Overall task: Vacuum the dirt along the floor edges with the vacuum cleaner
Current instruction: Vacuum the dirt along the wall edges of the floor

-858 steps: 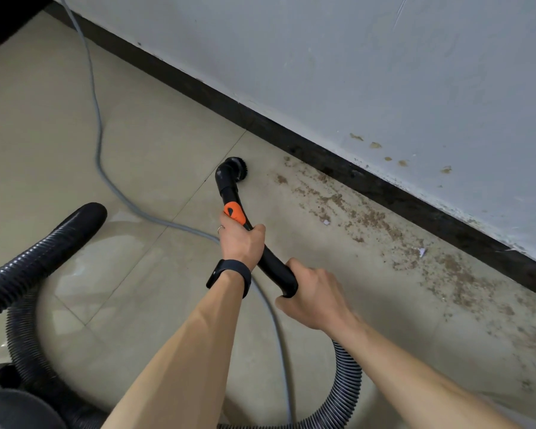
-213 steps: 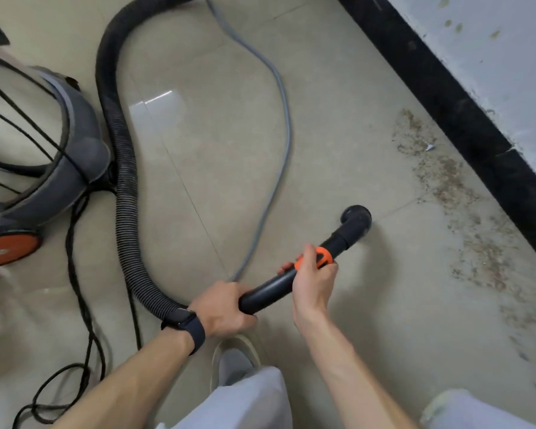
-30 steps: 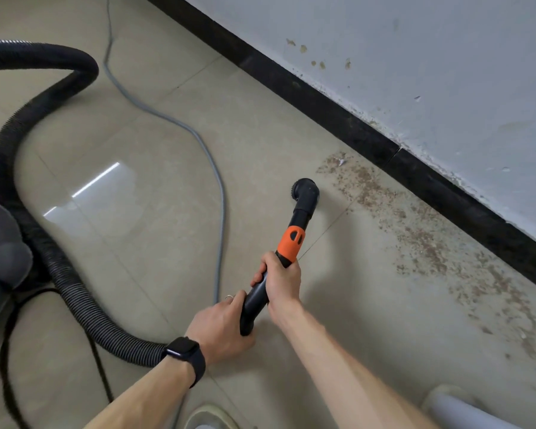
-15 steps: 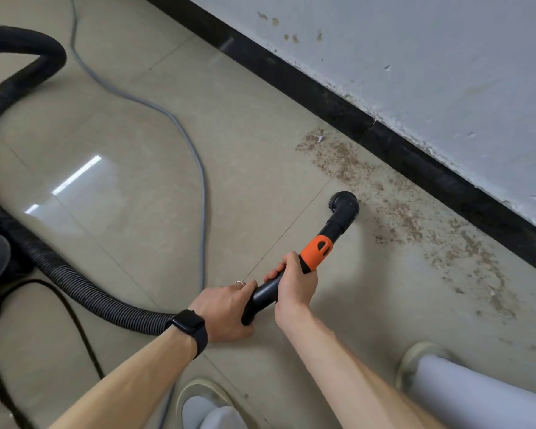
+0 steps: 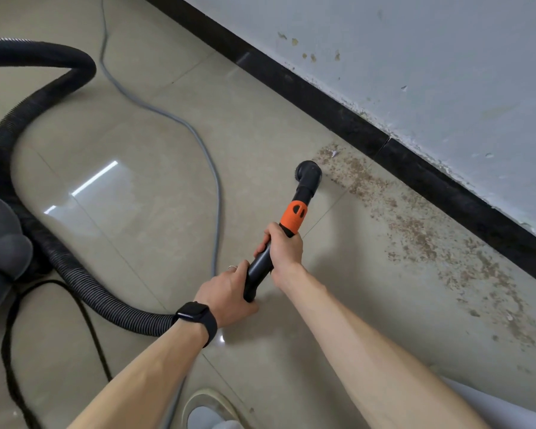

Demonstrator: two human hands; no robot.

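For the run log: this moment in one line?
left hand, right hand grip wand | nozzle at end of dirt | dirt left along baseboard

Two bare hands, one left hand and one right hand, share one black pipe, which carries one orange collar and one round nozzle. One ribbed hose loops to one grey vacuum cleaner. Two lines trail over the tiles: one grey cable and one thin black cord. The left arm wears one watch, its hand one ring. One shoe and one pale trouser leg show below. One long band of dirt, with one white scrap in it, runs beside one black skirting board under one wall.
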